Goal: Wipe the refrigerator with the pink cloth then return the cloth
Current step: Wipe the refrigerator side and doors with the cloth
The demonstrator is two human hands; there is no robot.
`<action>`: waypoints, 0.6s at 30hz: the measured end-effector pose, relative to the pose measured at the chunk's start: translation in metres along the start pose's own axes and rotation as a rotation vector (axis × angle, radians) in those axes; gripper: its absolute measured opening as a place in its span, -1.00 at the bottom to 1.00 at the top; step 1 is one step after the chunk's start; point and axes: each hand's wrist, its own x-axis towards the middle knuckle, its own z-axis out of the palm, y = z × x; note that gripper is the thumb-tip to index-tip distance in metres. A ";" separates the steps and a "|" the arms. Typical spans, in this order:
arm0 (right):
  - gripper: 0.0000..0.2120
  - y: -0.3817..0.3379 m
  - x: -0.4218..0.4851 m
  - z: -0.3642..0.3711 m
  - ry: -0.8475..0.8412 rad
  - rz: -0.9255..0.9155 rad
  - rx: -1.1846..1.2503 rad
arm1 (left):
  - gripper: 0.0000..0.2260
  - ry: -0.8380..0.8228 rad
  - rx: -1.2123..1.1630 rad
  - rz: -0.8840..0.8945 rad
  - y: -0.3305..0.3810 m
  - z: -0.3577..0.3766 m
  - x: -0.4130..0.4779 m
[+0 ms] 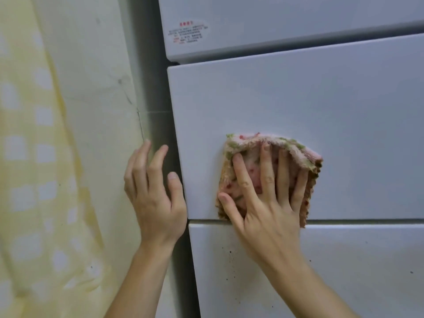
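Observation:
The white refrigerator fills the right side of the head view, with three door panels stacked one above another. A folded pink cloth with red dots and green trim lies flat against the lower part of the middle panel. My right hand presses it there with fingers spread straight over it. My left hand is at the left edge of that middle panel, fingers relaxed and slightly bent, thumb near the door's edge, holding nothing.
A pale wall with a yellowish checked curtain or sheet stands to the left, with a dark gap between it and the refrigerator. A label sits on the top panel. Dark specks mark the lowest panel.

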 end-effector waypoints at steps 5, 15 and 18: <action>-0.36 -0.032 0.071 -0.008 0.053 -0.091 0.004 | -0.58 0.041 0.024 0.110 -0.016 0.009 0.027; -0.47 -0.075 0.113 0.000 0.177 -0.098 0.046 | -0.55 0.079 -0.014 0.150 -0.040 0.005 0.053; -0.44 -0.073 0.072 0.009 0.098 -0.149 0.030 | -0.54 0.072 -0.039 0.169 -0.043 0.001 0.054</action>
